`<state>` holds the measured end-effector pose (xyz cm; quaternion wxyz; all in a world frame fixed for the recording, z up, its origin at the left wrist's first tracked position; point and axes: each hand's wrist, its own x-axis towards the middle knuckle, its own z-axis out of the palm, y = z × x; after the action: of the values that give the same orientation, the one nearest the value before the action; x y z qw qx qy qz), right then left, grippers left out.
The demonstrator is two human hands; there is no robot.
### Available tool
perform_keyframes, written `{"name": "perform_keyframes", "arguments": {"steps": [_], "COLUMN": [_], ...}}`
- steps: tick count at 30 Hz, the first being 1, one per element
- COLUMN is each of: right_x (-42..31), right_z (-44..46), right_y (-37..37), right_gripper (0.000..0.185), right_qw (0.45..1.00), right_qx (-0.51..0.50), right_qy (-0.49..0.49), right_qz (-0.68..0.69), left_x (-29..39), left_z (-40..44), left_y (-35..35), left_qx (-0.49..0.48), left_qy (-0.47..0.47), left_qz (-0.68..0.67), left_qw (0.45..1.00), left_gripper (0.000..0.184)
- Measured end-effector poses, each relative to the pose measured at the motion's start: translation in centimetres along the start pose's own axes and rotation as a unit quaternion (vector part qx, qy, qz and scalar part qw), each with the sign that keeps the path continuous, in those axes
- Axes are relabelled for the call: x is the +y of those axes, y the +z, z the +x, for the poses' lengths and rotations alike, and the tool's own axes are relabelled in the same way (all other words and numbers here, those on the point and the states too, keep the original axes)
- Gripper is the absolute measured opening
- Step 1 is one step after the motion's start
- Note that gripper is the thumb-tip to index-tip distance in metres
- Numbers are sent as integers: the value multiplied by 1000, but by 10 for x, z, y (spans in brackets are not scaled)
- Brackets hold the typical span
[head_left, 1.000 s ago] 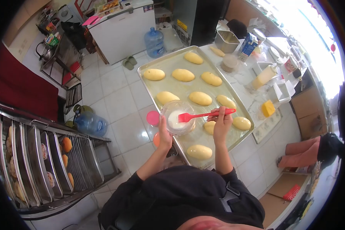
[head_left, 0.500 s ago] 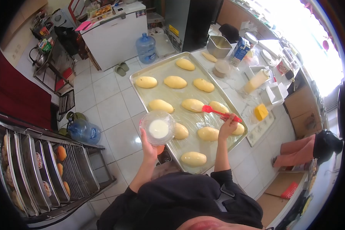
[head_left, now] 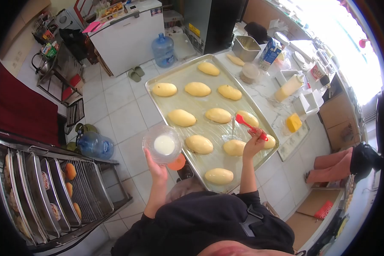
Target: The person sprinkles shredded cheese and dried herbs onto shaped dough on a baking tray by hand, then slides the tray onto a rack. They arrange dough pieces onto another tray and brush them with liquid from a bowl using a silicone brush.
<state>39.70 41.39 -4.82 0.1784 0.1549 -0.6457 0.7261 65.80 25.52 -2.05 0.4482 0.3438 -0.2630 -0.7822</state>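
Note:
My left hand holds a clear bowl with white liquid in it, left of the tray's edge. Closed round the handle of a red brush is my right hand, above the right part of the metal tray. The brush head is over or against a dough piece; contact cannot be made out. Several oval pale-yellow dough pieces lie on the tray, among them a front one and one at the centre. Some near my right hand look shiny.
Beyond the tray, a marble table bears a metal container, a carton, a squeeze bottle and a yellow block. A rack stands at left. A person bends at far right.
The brush has gone from inside the bowl to the dough on the tray's right side. My left hand has carried the bowl left, away from the tray's middle. The view has shifted somewhat.

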Motion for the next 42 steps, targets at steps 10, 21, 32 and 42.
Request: {"name": "perform_keyframes", "arguments": {"steps": [10, 21, 32, 42], "right_x": [-19, -4, -72, -124], "right_z": [-62, -33, -55, -40], "right_y": [41, -3, 37, 39], "right_gripper": [17, 17, 19, 32], "right_qw": [974, 996, 977, 950], "right_qx": [-203, -59, -109, -292], "right_qy": [-89, -23, 96, 77], "right_qz": [-41, -69, 159, 77], "left_x": [4, 3, -11, -32], "left_z": [1, -2, 0, 0], "left_y": [6, 3, 19, 40], "left_qx": [2, 7, -53, -130], "left_qy": [-6, -3, -12, -39], "left_qz": [11, 14, 42, -28], "left_qw": [1000, 1000, 998, 990], "left_gripper": [56, 56, 58, 50]}}
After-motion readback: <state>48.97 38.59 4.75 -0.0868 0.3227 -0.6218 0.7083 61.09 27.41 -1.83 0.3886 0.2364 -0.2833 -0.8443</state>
